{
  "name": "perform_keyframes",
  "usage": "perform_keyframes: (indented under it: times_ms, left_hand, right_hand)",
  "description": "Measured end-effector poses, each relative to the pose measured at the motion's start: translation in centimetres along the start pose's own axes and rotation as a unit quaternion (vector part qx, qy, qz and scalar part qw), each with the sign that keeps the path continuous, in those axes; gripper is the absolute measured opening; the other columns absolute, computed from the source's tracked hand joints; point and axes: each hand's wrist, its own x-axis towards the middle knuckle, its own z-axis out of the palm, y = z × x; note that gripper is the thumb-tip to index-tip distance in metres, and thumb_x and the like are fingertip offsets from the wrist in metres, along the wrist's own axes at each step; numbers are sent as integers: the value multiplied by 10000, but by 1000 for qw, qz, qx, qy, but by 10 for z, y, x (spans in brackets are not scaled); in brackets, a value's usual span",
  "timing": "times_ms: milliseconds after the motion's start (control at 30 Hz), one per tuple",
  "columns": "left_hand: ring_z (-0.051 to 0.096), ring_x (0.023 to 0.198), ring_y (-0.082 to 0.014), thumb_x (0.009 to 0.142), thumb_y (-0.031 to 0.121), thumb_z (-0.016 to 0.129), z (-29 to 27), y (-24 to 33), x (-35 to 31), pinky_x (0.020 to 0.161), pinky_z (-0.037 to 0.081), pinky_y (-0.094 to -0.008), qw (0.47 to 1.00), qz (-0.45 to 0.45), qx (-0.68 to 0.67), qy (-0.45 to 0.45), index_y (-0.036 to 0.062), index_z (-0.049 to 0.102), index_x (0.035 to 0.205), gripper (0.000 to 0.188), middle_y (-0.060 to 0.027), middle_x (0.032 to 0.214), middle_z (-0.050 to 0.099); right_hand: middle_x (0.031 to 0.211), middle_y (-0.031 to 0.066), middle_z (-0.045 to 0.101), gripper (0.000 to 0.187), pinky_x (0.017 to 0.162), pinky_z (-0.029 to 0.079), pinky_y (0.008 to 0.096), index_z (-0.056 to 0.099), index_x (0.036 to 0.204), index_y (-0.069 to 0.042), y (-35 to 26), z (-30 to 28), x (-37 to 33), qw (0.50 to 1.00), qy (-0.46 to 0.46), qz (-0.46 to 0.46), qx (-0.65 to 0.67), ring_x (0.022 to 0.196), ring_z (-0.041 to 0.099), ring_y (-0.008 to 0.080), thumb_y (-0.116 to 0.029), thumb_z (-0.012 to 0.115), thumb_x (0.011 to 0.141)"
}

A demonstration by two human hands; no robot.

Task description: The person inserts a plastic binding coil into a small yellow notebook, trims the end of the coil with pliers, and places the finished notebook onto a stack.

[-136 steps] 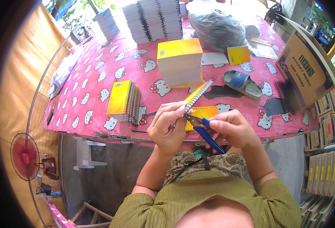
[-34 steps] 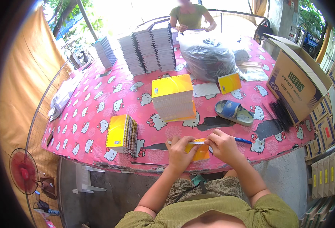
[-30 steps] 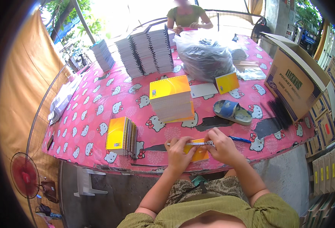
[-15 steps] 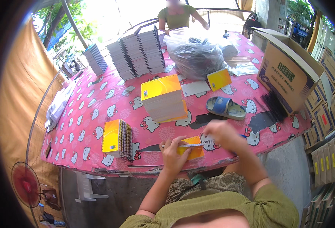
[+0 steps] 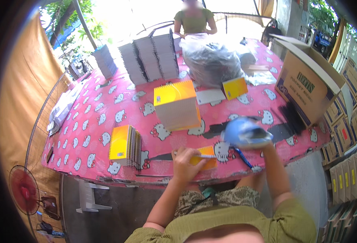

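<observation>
My left hand (image 5: pixel 186 163) is closed around a small yellow-orange notebook (image 5: pixel 209 152) near the table's front edge. The notebook's white edge runs out past my fingers to the right. My right hand (image 5: pixel 266 146) grips a blue slide sandal (image 5: pixel 245 131), lifted above the table and smeared by motion. The sandal hides much of that hand's fingers. Below the sandal a blue pen (image 5: pixel 243 157) lies on the table.
Left of my hands stands a stack of spiral-bound yellow notebooks (image 5: pixel 123 143); a taller stack (image 5: pixel 176 105) is ahead. Farther back are grey-white stacks (image 5: pixel 150 58) and a plastic bag (image 5: pixel 211 60). Black coils (image 5: pixel 290 117) lie beside a cardboard box (image 5: pixel 308 87). A person (image 5: pixel 194 20) is across the table.
My right hand has left the wire coil at the notebook's edge and picked up the sandal from the table. My left hand stays on the notebook. The person opposite has drawn in an arm.
</observation>
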Motion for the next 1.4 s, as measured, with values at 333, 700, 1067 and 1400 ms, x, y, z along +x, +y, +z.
perform_keyframes:
  times_ms: [333, 700, 1067, 1400]
  left_hand:
    - [621, 889, -248, 641, 161, 818, -12, 14, 4, 813, 455, -367, 995, -86, -56, -14, 87, 623, 941, 366, -54, 879, 654]
    - [601, 987, -180, 729, -11, 760, -12, -29, -6, 847, 501, -294, 939, -147, -309, 45, -2, 590, 1017, 334, -87, 1040, 611]
    - [646, 780, -119, 784, -94, 683, -16, -52, -19, 706, 534, -235, 890, -246, -375, 79, -56, 620, 1131, 354, -91, 900, 684]
    - [662, 829, -166, 779, -99, 684, -19, -53, -10, 748, 556, -287, 855, -235, -460, 51, -48, 645, 991, 221, -142, 950, 687]
  right_hand:
    - [846, 53, 657, 238, 728, 500, 278, 639, 889, 6, -17, 35, 26, 977, -91, 193, -15, 776, 592, 110, 30, 668, 654]
    - [905, 62, 668, 393, 763, 502, 299, 624, 1032, 9, 11, 55, 43, 976, -109, 184, -37, 862, 610, 123, -5, 719, 651]
    - [911, 169, 666, 470, 760, 495, 335, 621, 1085, -38, 1, 69, 65, 973, -169, 155, -16, 828, 657, 267, -4, 694, 622]
    - [1196, 199, 566, 511, 881, 469, 456, 553, 1176, -57, 41, -16, 27, 817, 86, 230, -522, 1078, 562, 389, -165, 729, 708]
